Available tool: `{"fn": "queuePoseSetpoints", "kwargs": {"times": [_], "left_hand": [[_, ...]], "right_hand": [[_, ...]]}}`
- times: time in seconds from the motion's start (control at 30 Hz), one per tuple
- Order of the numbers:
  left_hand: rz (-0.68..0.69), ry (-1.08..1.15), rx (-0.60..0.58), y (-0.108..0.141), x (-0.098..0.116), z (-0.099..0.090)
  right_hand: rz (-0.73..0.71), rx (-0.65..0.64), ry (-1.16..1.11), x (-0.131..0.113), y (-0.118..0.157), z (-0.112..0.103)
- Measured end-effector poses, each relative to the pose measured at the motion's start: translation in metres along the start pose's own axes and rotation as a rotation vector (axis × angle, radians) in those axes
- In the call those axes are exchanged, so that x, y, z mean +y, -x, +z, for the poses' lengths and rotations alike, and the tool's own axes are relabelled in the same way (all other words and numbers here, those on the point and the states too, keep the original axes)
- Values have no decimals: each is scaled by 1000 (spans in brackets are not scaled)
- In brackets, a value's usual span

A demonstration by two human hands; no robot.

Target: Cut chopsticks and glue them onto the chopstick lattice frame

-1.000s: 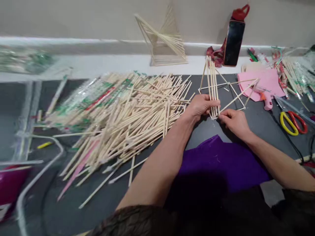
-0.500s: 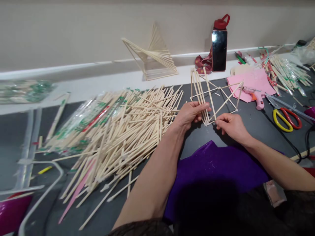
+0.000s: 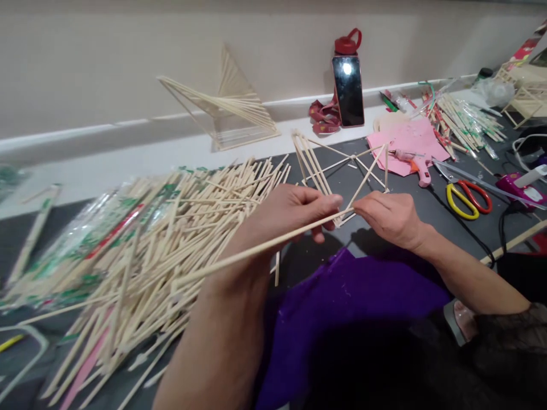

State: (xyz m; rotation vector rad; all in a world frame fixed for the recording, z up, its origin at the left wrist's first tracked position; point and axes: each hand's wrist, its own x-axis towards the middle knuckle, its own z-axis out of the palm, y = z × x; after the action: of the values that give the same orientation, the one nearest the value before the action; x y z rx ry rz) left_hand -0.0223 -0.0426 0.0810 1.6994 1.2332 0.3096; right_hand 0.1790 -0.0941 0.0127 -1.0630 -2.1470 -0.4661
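A small frame of thin wooden sticks stands on the dark table, several of its sticks side by side at the left. My left hand is closed around the lower part of these sticks, near the frame's front corner. The fingertips of my right hand pinch the end of a single stick, which slants down to the left across my left hand and wrist. My right hand is just right of the frame's front corner. The frame's lower left part is partly hidden by my fingers.
Loose sticks are heaped at the left. A finished-looking stick model, a phone and a red-capped bottle stand at the back. A pink glue gun, scissors and pink sheets lie right; purple cloth in front.
The stick between my right fingertips has swung from upright by the frame to slanting down leftwards over my left hand. The view has turned to the right.
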Motion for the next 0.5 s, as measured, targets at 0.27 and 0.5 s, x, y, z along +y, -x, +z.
{"fn": "queuePoseSetpoints", "kwargs": {"times": [0.27, 0.5], "left_hand": [[-23, 409, -227, -18, -4, 38], [-15, 594, -247, -15, -3, 70]], "right_hand": [[-111, -233, 91, 13, 7, -22], [305, -263, 307, 48, 55, -67]]}}
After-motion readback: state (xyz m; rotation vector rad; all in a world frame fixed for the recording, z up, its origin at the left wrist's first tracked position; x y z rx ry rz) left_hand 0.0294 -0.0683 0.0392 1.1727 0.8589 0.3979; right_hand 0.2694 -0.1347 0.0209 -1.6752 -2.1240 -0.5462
